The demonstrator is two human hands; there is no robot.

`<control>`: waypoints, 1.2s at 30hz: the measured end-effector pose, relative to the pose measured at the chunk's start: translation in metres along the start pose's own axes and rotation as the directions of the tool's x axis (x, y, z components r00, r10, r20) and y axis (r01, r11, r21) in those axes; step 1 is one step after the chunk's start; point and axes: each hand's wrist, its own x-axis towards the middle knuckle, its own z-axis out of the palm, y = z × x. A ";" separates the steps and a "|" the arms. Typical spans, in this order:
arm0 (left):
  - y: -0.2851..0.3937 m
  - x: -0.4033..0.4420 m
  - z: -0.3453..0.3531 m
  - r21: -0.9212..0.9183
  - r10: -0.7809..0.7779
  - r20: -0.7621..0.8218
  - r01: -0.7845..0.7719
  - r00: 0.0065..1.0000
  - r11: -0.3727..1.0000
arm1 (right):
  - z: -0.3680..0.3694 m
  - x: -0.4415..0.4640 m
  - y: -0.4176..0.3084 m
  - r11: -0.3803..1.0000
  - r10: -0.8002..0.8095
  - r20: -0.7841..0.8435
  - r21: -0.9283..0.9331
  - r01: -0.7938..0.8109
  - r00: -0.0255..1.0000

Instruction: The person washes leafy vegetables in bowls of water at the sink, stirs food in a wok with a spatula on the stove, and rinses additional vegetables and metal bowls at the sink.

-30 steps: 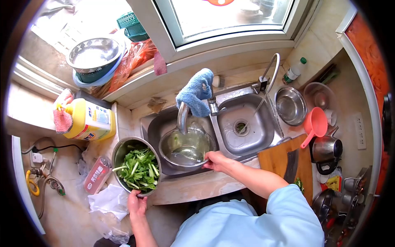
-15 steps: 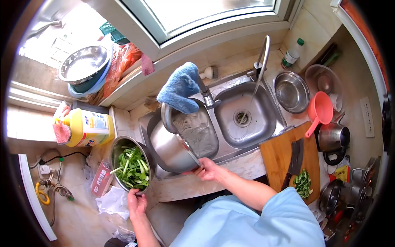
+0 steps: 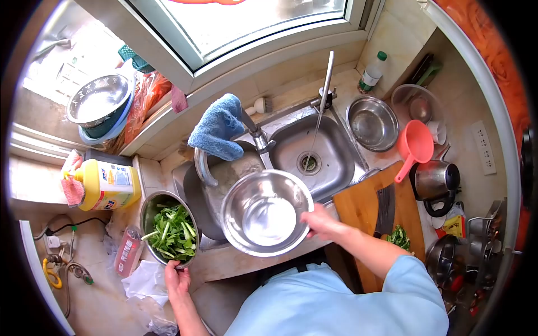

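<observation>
My left hand [image 3: 177, 276] pinches the bowl [image 3: 149, 211] of greens [image 3: 171, 232] by its rim; my right hand [image 3: 321, 222], the basin [image 3: 270, 219].

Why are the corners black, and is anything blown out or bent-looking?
Head view: black rounded corners and a bowed-looking counter edge suggest a wide-angle lens; head view: the window is largely washed out by daylight; head view: strong glare whitens the inside bottom of the steel basin.
</observation>
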 end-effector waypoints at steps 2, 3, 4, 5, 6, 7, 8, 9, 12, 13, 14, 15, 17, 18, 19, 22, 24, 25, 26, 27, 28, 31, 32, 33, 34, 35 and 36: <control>-0.005 -0.001 0.002 0.003 -0.022 0.012 0.022 1.000 1.000 | -0.032 0.004 -0.010 0.990 -0.143 -0.138 -0.032 0.140 0.980; -0.006 -0.004 0.005 0.004 -0.037 0.008 0.037 0.999 0.999 | -0.046 0.012 -0.007 0.982 -0.189 -0.227 -0.029 0.188 0.955; -0.009 -0.006 0.008 0.002 -0.050 0.005 0.050 0.999 0.999 | -0.053 0.011 -0.008 0.970 -0.244 -0.307 -0.055 0.238 0.920; -0.011 -0.007 0.009 0.015 -0.045 0.022 0.045 0.999 0.999 | -0.059 0.011 -0.008 0.954 -0.297 -0.383 -0.084 0.287 0.875; -0.012 -0.008 0.011 0.030 -0.042 0.038 0.041 0.998 0.999 | -0.062 0.007 -0.007 0.949 -0.315 -0.412 -0.124 0.290 0.855; -0.013 -0.008 0.012 0.046 -0.039 0.054 0.036 0.998 0.998 | -0.069 0.003 -0.011 0.964 -0.265 -0.382 -0.105 0.244 0.885; -0.015 -0.009 0.014 0.043 -0.047 0.061 0.044 0.997 0.998 | -0.078 -0.003 -0.016 0.977 -0.211 -0.348 -0.087 0.193 0.913; -0.016 -0.011 0.014 0.042 -0.057 0.067 0.055 0.996 0.998 | -0.081 -0.009 -0.022 0.988 -0.153 -0.313 -0.070 0.138 0.937; -0.020 -0.013 0.017 0.040 -0.057 0.063 0.055 0.996 0.998 | -0.093 0.012 -0.011 0.976 -0.029 -0.374 0.189 0.106 0.927; -0.021 -0.012 0.021 0.037 -0.047 0.063 0.045 0.997 0.998 | -0.095 0.015 -0.007 0.953 0.040 -0.369 0.293 0.075 0.929; -0.021 -0.013 0.023 0.038 -0.039 0.056 0.037 0.998 0.999 | -0.096 0.016 -0.003 0.892 0.131 -0.312 0.451 0.025 0.941; -0.023 -0.015 0.023 0.039 -0.030 0.051 0.028 0.998 0.999 | -0.103 0.028 0.009 0.805 0.174 -0.115 0.589 -0.074 0.978; -0.025 -0.014 0.022 0.054 -0.033 0.050 0.031 0.998 0.998 | -0.119 0.051 0.036 0.572 0.161 0.284 0.754 -0.324 0.945; -0.024 -0.010 0.020 0.068 -0.044 0.055 0.040 0.998 0.997 | -0.110 0.049 0.032 0.539 0.078 0.400 0.754 -0.376 0.913; -0.025 -0.008 0.016 0.082 -0.055 0.057 0.050 0.997 0.995 | -0.093 0.048 0.026 0.509 -0.009 0.506 0.744 -0.432 0.862; -0.028 0.000 0.014 0.101 -0.057 0.058 0.051 0.997 0.994 | -0.058 0.062 0.043 0.377 -0.239 0.667 0.734 -0.565 0.706; -0.022 -0.010 0.020 0.096 -0.056 0.068 0.049 0.996 0.994 | -0.032 0.049 0.045 0.356 -0.195 0.698 0.705 -0.614 0.689; -0.019 -0.016 0.024 0.105 -0.045 0.059 0.039 0.997 0.994 | -0.023 0.047 0.052 0.348 -0.196 0.713 0.692 -0.632 0.673; -0.019 -0.021 0.028 0.110 -0.038 0.051 0.032 0.998 0.993 | -0.019 0.055 0.070 0.351 -0.241 0.720 0.690 -0.633 0.651; -0.020 -0.023 0.030 0.114 -0.031 0.045 0.025 0.999 0.993 | -0.017 0.055 0.075 0.355 -0.287 0.724 0.689 -0.632 0.628; -0.021 -0.020 0.028 0.111 -0.023 0.042 0.019 0.999 0.994 | -0.018 0.055 0.077 0.387 -0.157 0.752 0.643 -0.661 0.640; -0.019 -0.006 0.019 0.107 -0.014 0.046 0.009 0.999 0.994 | -0.016 0.058 0.082 0.759 0.118 0.617 0.449 -0.471 0.778; -0.019 -0.004 0.016 0.102 -0.022 0.046 0.017 0.999 0.995 | -0.010 0.056 0.085 0.771 0.172 0.582 0.422 -0.476 0.795; -0.018 -0.004 0.014 0.098 -0.029 0.046 0.025 0.999 0.995 | -0.004 0.053 0.086 0.781 0.225 0.544 0.395 -0.484 0.808; -0.019 -0.004 0.013 0.091 -0.019 0.033 0.016 0.999 0.996 | -0.008 0.053 0.089 0.782 0.253 0.591 0.341 -0.522 0.766; -0.020 -0.003 0.015 0.082 -0.007 0.024 0.005 1.000 0.997 | -0.010 0.053 0.088 0.784 0.278 0.633 0.286 -0.552 0.722; -0.022 -0.001 0.018 0.068 0.007 0.014 -0.008 1.000 0.998 | -0.008 0.034 0.073 0.853 0.298 0.540 0.219 -0.474 0.787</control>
